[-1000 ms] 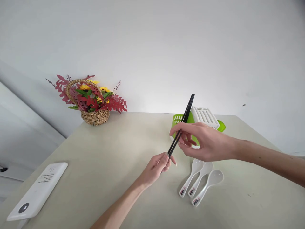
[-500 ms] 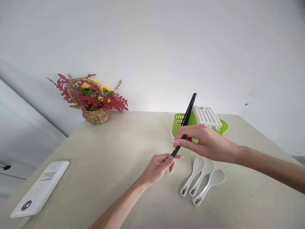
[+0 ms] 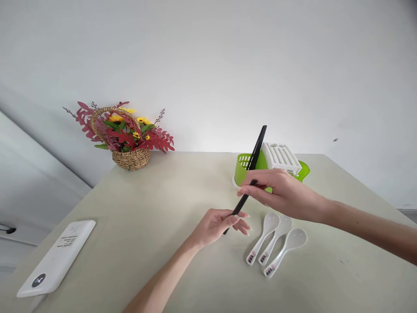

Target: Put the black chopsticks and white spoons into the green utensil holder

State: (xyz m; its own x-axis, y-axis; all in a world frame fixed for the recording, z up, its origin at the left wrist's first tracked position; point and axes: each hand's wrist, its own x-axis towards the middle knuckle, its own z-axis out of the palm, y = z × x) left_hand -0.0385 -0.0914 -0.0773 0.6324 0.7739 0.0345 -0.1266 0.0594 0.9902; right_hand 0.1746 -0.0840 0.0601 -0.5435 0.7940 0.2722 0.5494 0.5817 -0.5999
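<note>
My right hand [image 3: 282, 193] is closed on a pair of black chopsticks [image 3: 256, 154], pinching them near the middle; they slant up and to the right above the beige table [image 3: 146, 217]. My left hand [image 3: 220, 226] sits just below, fingers loosely spread, with the chopsticks' lower tips resting against its fingers. Behind my right hand stands a green cutlery drainer [image 3: 243, 167] with a white slotted lid [image 3: 282, 156]. Three white ceramic spoons [image 3: 276, 243] lie side by side on the table, to the right of my left hand.
A wicker basket of red and yellow artificial flowers [image 3: 125, 137] stands at the table's back left, near the white wall. A white flat device [image 3: 57, 261] lies at the near left edge of the table.
My left hand's fingers have opened from a pinch on the chopsticks' lower ends to a loose spread. My right hand has kept its grip and shifted slightly right along the sticks.
</note>
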